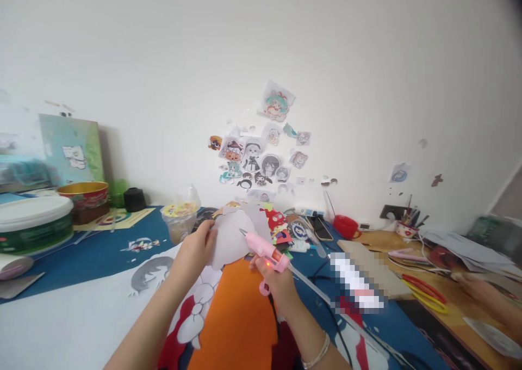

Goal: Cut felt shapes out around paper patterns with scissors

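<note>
Glue gun (261,246), lit, in right grip (280,287) | left grip (199,245) holding white cutout (230,245) | cutting apparently done; gluing seems unfinished, nozzle (243,232) contact unclear

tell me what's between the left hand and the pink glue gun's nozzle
In the head view, white paper fills the stretch between the left hand and the nozzle of the pink glue gun.

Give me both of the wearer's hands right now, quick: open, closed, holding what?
Left hand: closed, holding the white paper at its edge.
Right hand: closed, holding the pink glue gun.
</note>
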Tool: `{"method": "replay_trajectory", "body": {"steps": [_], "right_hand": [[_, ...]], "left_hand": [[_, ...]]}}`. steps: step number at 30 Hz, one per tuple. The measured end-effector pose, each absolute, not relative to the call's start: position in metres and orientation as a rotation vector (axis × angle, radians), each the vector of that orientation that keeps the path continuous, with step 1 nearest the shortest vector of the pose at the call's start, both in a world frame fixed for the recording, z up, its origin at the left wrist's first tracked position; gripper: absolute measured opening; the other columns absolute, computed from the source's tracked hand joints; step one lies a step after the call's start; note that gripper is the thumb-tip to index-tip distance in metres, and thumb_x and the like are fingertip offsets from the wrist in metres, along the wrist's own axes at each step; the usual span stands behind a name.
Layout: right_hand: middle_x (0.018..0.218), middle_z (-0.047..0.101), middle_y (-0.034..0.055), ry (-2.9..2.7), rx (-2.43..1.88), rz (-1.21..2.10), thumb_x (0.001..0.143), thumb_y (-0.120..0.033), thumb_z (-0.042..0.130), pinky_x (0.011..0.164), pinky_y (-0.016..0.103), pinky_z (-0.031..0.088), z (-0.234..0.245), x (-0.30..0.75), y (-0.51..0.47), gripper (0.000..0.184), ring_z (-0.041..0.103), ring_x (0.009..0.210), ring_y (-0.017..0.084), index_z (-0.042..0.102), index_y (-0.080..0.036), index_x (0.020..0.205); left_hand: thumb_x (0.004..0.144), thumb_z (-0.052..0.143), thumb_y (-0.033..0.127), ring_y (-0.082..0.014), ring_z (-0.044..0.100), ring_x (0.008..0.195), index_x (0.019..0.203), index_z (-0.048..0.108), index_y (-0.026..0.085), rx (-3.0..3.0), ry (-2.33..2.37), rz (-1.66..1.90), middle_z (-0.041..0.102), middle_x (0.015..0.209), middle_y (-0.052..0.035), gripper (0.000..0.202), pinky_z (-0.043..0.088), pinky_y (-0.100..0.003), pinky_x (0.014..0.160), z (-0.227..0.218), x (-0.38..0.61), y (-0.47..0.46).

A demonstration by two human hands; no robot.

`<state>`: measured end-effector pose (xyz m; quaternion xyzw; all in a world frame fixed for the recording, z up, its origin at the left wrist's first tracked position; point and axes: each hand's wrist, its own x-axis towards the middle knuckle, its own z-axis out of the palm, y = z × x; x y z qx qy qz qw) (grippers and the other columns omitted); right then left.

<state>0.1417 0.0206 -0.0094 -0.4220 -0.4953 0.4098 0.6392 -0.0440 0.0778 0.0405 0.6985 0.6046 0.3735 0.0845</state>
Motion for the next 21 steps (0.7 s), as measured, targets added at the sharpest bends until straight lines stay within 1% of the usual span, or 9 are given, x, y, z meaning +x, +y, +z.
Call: {"method": "replay_trajectory", "body": {"steps": [2, 5, 7, 8, 11, 13, 14, 17, 21], "right_hand": [[0.07, 0.066, 0.0053, -1.105, -0.966, 0.94, 0.063, -0.043, 0.071, 0.041, 0.02, 0.042, -0.008, 0.141, 0.021, 0.029, 0.059, 0.061, 0.016, 0.065, -0.016, 0.071], [0.065, 0.066, 0.0047, -1.077, -0.94, 0.976, 0.059, -0.044, 0.074, 0.054, 0.025, 0.05, -0.004, 0.141, 0.019, 0.031, 0.061, 0.063, 0.017, 0.063, -0.015, 0.066], [0.064, 0.066, 0.0054, -1.059, -0.914, 0.999, 0.062, -0.049, 0.071, 0.061, 0.029, 0.052, -0.002, 0.14, 0.015, 0.035, 0.061, 0.063, 0.017, 0.063, -0.015, 0.065], [0.062, 0.065, 0.0052, -1.041, -0.89, 1.013, 0.065, -0.052, 0.067, 0.061, 0.029, 0.053, -0.001, 0.14, 0.014, 0.038, 0.061, 0.062, 0.017, 0.064, -0.015, 0.067], [0.049, 0.059, 0.0016, -0.939, -0.819, 1.084, 0.071, -0.059, 0.056, 0.05, 0.025, 0.048, 0.0, 0.14, 0.013, 0.045, 0.057, 0.05, 0.015, 0.063, -0.015, 0.071], [0.042, 0.055, -0.0005, -0.875, -0.836, 1.145, 0.071, -0.06, 0.055, 0.042, 0.022, 0.042, -0.001, 0.14, 0.016, 0.046, 0.052, 0.041, 0.012, 0.062, -0.014, 0.067], [0.042, 0.054, -0.0005, -0.851, -0.873, 1.165, 0.07, -0.059, 0.056, 0.039, 0.021, 0.039, -0.002, 0.14, 0.018, 0.046, 0.05, 0.039, 0.011, 0.061, -0.014, 0.064], [0.047, 0.056, -0.0002, -0.789, -0.975, 1.159, 0.067, -0.057, 0.06, 0.038, 0.021, 0.038, -0.005, 0.142, 0.023, 0.043, 0.047, 0.037, 0.009, 0.059, -0.014, 0.062], [0.045, 0.052, -0.003, -0.761, -0.985, 1.124, 0.063, -0.057, 0.065, 0.037, 0.02, 0.036, -0.009, 0.147, 0.026, 0.043, 0.044, 0.036, 0.007, 0.056, -0.015, 0.057]], "left_hand": [[0.083, 0.03, 0.038, -0.027, 0.064, 0.085, 0.109, 0.053, 0.017, 2.078, 1.787, 1.133, 0.069, 0.095, -0.0117, 0.04, 0.047, -0.032, 0.071, 0.04, -0.043, 0.078], [0.083, 0.032, 0.038, -0.0245, 0.065, 0.082, 0.107, 0.053, 0.019, 2.068, 1.764, 1.17, 0.07, 0.091, -0.0083, 0.038, 0.047, -0.03, 0.069, 0.04, -0.042, 0.076], [0.083, 0.032, 0.039, -0.0239, 0.065, 0.079, 0.106, 0.053, 0.02, 2.061, 1.754, 1.189, 0.07, 0.087, -0.0071, 0.037, 0.047, -0.029, 0.065, 0.041, -0.042, 0.074], [0.083, 0.032, 0.039, -0.0238, 0.065, 0.079, 0.106, 0.054, 0.02, 2.057, 1.75, 1.197, 0.07, 0.086, -0.0069, 0.037, 0.047, -0.029, 0.064, 0.042, -0.042, 0.073], [0.084, 0.032, 0.04, -0.0237, 0.065, 0.077, 0.106, 0.054, 0.02, 2.055, 1.741, 1.215, 0.07, 0.083, -0.0067, 0.037, 0.047, -0.028, 0.061, 0.044, -0.041, 0.07], [0.084, 0.032, 0.04, -0.0236, 0.065, 0.075, 0.105, 0.055, 0.02, 2.057, 1.737, 1.225, 0.07, 0.082, -0.0064, 0.038, 0.046, -0.028, 0.06, 0.045, -0.041, 0.069], [0.084, 0.032, 0.04, -0.0236, 0.065, 0.075, 0.105, 0.055, 0.02, 2.058, 1.735, 1.229, 0.07, 0.081, -0.0063, 0.038, 0.046, -0.028, 0.06, 0.045, -0.04, 0.068], [0.083, 0.032, 0.041, -0.0237, 0.065, 0.074, 0.105, 0.056, 0.02, 2.059, 1.729, 1.234, 0.07, 0.081, -0.0066, 0.038, 0.046, -0.028, 0.059, 0.046, -0.039, 0.067], [0.083, 0.032, 0.041, -0.0233, 0.065, 0.074, 0.105, 0.056, 0.02, 2.059, 1.713, 1.238, 0.07, 0.082, -0.0067, 0.039, 0.046, -0.027, 0.059, 0.046, -0.038, 0.066]]}}
